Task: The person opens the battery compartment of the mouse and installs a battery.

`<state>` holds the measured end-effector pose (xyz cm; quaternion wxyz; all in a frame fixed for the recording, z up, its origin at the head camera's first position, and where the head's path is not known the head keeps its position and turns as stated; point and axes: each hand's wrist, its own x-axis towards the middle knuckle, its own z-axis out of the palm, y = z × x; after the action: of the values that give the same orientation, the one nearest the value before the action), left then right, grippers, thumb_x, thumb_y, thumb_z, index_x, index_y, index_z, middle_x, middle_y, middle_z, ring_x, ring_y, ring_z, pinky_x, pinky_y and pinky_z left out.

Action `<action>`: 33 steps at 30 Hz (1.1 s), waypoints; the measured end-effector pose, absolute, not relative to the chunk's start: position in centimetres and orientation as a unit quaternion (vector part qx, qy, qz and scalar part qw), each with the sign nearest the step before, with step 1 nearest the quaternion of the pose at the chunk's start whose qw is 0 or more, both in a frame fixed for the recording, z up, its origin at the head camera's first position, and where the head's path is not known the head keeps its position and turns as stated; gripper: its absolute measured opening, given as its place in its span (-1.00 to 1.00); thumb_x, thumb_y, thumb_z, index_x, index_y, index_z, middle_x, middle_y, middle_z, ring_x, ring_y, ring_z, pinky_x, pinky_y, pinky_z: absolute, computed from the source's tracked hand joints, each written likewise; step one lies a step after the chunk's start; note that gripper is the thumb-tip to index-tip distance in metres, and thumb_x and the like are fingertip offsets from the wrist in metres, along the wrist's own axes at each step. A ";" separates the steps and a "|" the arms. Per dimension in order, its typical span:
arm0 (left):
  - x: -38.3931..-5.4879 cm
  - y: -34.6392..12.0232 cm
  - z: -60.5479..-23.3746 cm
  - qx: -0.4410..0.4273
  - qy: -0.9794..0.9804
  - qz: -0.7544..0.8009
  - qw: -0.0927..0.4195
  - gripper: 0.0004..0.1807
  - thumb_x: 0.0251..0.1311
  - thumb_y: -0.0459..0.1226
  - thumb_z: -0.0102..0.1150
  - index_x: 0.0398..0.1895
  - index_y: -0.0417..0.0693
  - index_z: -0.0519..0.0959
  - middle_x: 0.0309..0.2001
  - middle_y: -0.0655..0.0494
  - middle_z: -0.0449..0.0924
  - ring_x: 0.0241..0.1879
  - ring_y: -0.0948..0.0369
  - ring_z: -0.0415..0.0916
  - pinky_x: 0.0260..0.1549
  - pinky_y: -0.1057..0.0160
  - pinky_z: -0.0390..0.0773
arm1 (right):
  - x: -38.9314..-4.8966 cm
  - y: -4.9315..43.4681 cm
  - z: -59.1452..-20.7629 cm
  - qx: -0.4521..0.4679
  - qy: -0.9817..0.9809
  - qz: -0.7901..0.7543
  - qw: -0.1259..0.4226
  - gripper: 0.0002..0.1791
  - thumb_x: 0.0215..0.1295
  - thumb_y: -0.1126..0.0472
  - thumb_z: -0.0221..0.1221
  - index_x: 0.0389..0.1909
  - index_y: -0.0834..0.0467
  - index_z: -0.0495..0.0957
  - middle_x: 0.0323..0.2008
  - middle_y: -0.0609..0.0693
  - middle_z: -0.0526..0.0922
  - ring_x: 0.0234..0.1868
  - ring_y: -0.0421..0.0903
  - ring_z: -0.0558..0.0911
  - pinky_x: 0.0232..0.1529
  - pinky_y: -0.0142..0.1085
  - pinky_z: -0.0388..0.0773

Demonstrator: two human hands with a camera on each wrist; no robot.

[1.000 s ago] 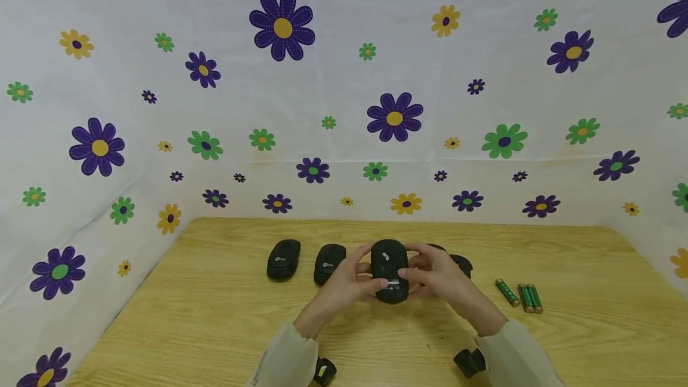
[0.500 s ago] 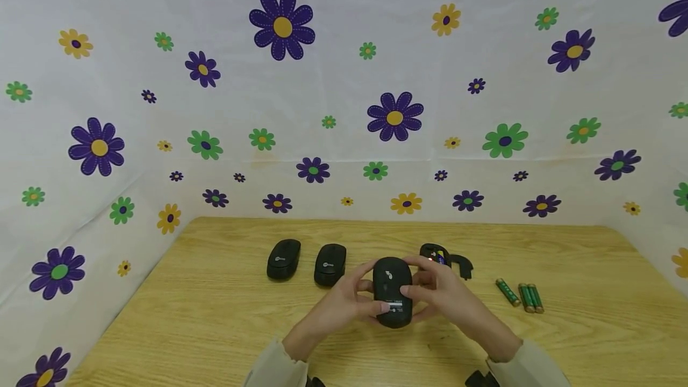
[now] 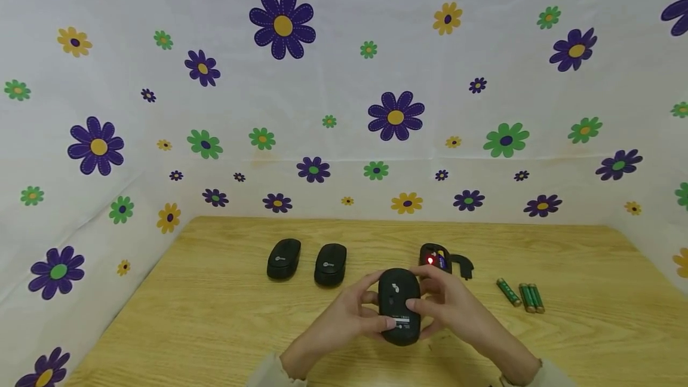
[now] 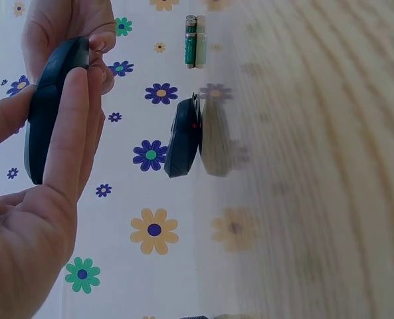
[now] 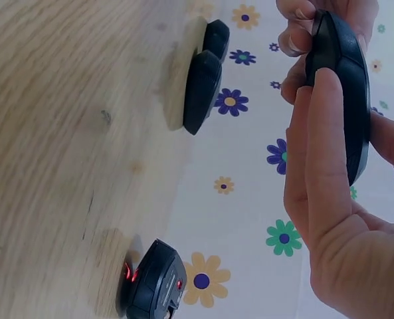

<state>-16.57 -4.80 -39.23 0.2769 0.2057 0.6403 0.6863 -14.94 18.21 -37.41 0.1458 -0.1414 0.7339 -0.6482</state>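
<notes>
Both hands hold a black computer mouse (image 3: pixel 399 297) above the table, its labelled underside turned up towards the head camera. My left hand (image 3: pixel 352 315) grips its left side, thumb on the underside. On the opposite side my right hand (image 3: pixel 448 306) pinches it, thumb likewise on the underside. In the left wrist view the mouse (image 4: pixel 47 109) shows edge-on between fingers and thumb. Just beyond the right hand lies another mouse (image 3: pixel 442 258), bottom up with a red light and a battery in its bay. A loose black battery cover (image 3: pixel 463 266) lies beside it.
Two black mice, one at far left (image 3: pixel 283 259) and one nearer the middle (image 3: pixel 330 264), rest upright on the wooden table (image 3: pixel 215 315). To the right lie a single green battery (image 3: pixel 508 292) and a pair of batteries (image 3: pixel 531 298). A flowered sheet (image 3: pixel 333 76) hangs behind.
Both hands have brought the held mouse closer to the body and slightly right. The overturned mouse and its cover, partly hidden before, now show more, with the red light visible.
</notes>
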 end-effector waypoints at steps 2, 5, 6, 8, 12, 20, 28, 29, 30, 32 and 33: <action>-16.5 -4.9 -39.2 0.205 0.639 0.687 0.277 -0.18 0.28 -0.50 0.24 0.58 -0.15 0.13 -0.07 -0.11 0.60 -0.12 -0.08 0.71 -0.20 0.06 0.76 | -14.8 18.1 -37.5 -0.141 0.731 -0.651 0.146 -0.39 0.39 0.36 0.24 0.33 0.49 0.23 -0.09 0.26 0.61 -0.16 0.13 0.72 -0.41 0.02 0.76; -16.4 -4.8 -39.2 0.207 0.640 0.687 0.275 -0.18 0.28 -0.51 0.23 0.57 -0.16 0.13 -0.08 -0.10 0.59 -0.13 -0.08 0.72 -0.22 0.06 0.77 | -14.7 18.1 -37.5 -0.137 0.729 -0.655 0.146 -0.38 0.40 0.35 0.24 0.34 0.49 0.22 -0.10 0.25 0.61 -0.17 0.12 0.72 -0.40 0.01 0.76; -16.5 -4.8 -39.2 0.208 0.640 0.687 0.275 -0.18 0.27 -0.51 0.23 0.57 -0.16 0.14 -0.09 -0.10 0.59 -0.13 -0.08 0.71 -0.22 0.06 0.77 | -14.6 18.1 -37.6 -0.136 0.729 -0.655 0.146 -0.38 0.40 0.35 0.24 0.35 0.49 0.21 -0.10 0.25 0.60 -0.18 0.12 0.72 -0.40 0.01 0.76; -16.5 -4.7 -39.1 0.208 0.639 0.687 0.276 -0.19 0.27 -0.52 0.23 0.56 -0.16 0.15 -0.09 -0.11 0.59 -0.13 -0.07 0.72 -0.23 0.07 0.77 | -14.5 18.2 -37.7 -0.131 0.728 -0.657 0.146 -0.38 0.40 0.37 0.23 0.35 0.49 0.20 -0.11 0.23 0.60 -0.19 0.12 0.73 -0.40 0.00 0.77; -16.4 -4.6 -39.1 0.201 0.645 0.684 0.277 -0.19 0.26 -0.52 0.25 0.56 -0.13 0.18 -0.10 -0.11 0.58 -0.13 -0.06 0.71 -0.23 0.09 0.77 | -14.4 18.1 -37.8 -0.130 0.729 -0.657 0.142 -0.39 0.40 0.39 0.22 0.35 0.50 0.20 -0.12 0.22 0.59 -0.19 0.12 0.73 -0.41 -0.01 0.77; -16.1 -4.7 -39.2 0.198 0.653 0.680 0.267 -0.20 0.25 -0.52 0.25 0.55 -0.18 0.18 -0.12 -0.11 0.59 -0.15 -0.05 0.72 -0.24 0.09 0.77 | -14.2 17.5 -37.9 -0.123 0.759 -0.627 0.125 -0.42 0.38 0.43 0.21 0.34 0.52 0.24 -0.09 0.25 0.58 -0.21 0.08 0.71 -0.46 -0.05 0.76; -15.9 -4.4 -39.1 0.189 0.677 0.665 0.251 -0.18 0.24 -0.51 0.28 0.55 -0.20 0.18 -0.15 -0.07 0.61 -0.19 -0.01 0.73 -0.28 0.13 0.77 | -13.8 17.2 -38.1 -0.131 0.789 -0.594 0.090 -0.42 0.37 0.46 0.20 0.33 0.55 0.24 -0.10 0.24 0.61 -0.27 0.00 0.67 -0.53 -0.15 0.75; -15.9 -4.4 -39.1 0.189 0.678 0.664 0.250 -0.18 0.23 -0.51 0.28 0.55 -0.20 0.18 -0.16 -0.07 0.61 -0.19 0.00 0.73 -0.28 0.14 0.77 | -13.8 17.1 -38.1 -0.131 0.792 -0.590 0.086 -0.42 0.37 0.46 0.20 0.33 0.54 0.24 -0.11 0.24 0.62 -0.27 -0.01 0.66 -0.53 -0.16 0.75; -15.9 -4.3 -39.2 0.190 0.679 0.665 0.249 -0.18 0.23 -0.52 0.28 0.55 -0.21 0.18 -0.16 -0.07 0.62 -0.19 -0.01 0.73 -0.28 0.13 0.77 | -13.7 17.1 -38.1 -0.132 0.795 -0.586 0.083 -0.42 0.37 0.46 0.20 0.33 0.54 0.24 -0.12 0.23 0.62 -0.28 -0.01 0.65 -0.54 -0.16 0.75; -15.9 -4.3 -39.2 0.189 0.678 0.666 0.248 -0.17 0.22 -0.52 0.28 0.55 -0.22 0.17 -0.17 -0.06 0.62 -0.20 0.00 0.73 -0.29 0.13 0.78 | -13.7 17.0 -38.2 -0.133 0.800 -0.580 0.078 -0.42 0.38 0.46 0.20 0.33 0.54 0.24 -0.12 0.23 0.63 -0.29 -0.02 0.64 -0.54 -0.18 0.74; -15.9 -4.3 -39.3 0.188 0.678 0.666 0.248 -0.17 0.22 -0.53 0.28 0.55 -0.23 0.16 -0.17 -0.06 0.62 -0.20 0.00 0.73 -0.29 0.12 0.78 | -13.6 17.0 -38.2 -0.135 0.801 -0.579 0.076 -0.42 0.38 0.46 0.20 0.33 0.54 0.24 -0.13 0.23 0.63 -0.29 -0.03 0.64 -0.54 -0.18 0.74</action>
<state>-15.85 -4.31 -39.26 0.2476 0.1877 0.6777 0.6665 -13.64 17.03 -38.23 0.0756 -0.1347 0.8008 -0.5786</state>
